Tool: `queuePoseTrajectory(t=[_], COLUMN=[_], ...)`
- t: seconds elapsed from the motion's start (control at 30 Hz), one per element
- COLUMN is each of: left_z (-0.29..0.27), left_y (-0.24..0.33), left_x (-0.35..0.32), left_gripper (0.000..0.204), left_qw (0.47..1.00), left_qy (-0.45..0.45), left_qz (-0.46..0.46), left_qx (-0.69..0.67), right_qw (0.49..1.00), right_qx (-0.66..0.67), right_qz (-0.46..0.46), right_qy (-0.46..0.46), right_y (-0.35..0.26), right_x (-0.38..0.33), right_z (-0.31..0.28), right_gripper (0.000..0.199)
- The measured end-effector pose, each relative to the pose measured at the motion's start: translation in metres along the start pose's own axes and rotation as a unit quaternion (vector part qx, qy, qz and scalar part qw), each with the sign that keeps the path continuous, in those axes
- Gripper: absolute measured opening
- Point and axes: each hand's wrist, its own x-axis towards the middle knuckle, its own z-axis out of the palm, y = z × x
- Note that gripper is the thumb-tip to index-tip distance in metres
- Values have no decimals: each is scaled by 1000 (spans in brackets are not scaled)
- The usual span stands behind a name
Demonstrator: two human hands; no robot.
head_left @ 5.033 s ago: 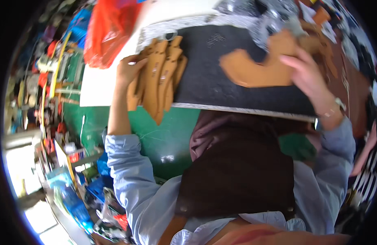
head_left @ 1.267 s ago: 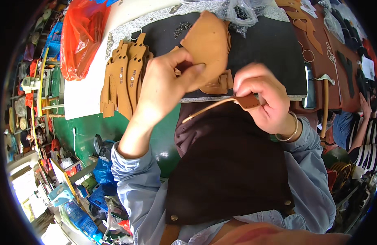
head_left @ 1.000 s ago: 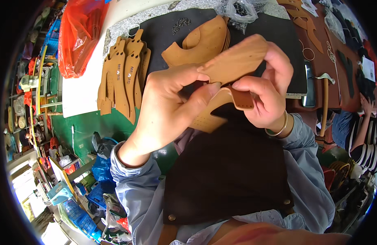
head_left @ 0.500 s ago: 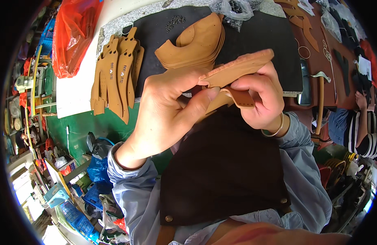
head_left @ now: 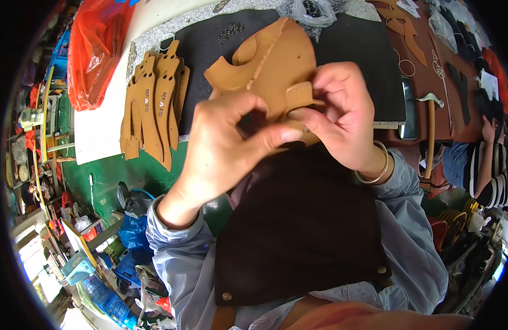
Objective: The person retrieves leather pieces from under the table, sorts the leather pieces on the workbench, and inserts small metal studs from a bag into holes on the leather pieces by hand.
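Note:
Both hands hold a tan leather piece (head_left: 276, 66) up in front of my chest, above the edge of a black work mat (head_left: 353, 49). My left hand (head_left: 226, 148) pinches its lower edge between thumb and fingers. My right hand (head_left: 342, 115), with a metal bangle on the wrist, grips a small leather tab at the piece's lower right. A stitched seam runs up the middle of the piece.
A stack of cut tan leather straps (head_left: 152, 104) lies left of the mat. A red plastic bag (head_left: 97, 49) sits at the far left. Small dark rivets (head_left: 230, 32) lie on the mat. A hammer (head_left: 430, 126) rests at right, near another person's striped sleeve (head_left: 485, 176).
The leather piece has turned from edge-on to face me flat and is raised higher. My right hand has shifted up onto the small tab; my left thumb now meets it.

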Motion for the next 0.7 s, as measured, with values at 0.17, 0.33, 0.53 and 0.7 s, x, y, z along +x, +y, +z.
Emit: queuePoseTrajectory(t=[0.17, 0.33, 0.53, 0.7], left_z=[-1, 2, 6, 6], left_y=[2, 10, 7, 11], left_x=[3, -6, -4, -6], left_gripper=[25, 22, 18, 20], left_qw=[999, 996, 983, 988], left_qy=[32, 90, 91, 78], left_qz=[-4, -2, 160, 133], left_qx=[-29, 16, -23, -18], right_qw=[998, 979, 906, 915], right_qx=[27, -169, -245, -239], right_qz=[20, -109, -345, -324], right_qy=[-56, -29, 6, -33], right_y=[-9, -13, -9, -16], right_x=[3, 4, 11, 13], right_z=[-8, -4, -7, -10], right_gripper=[18, 14, 16, 17])
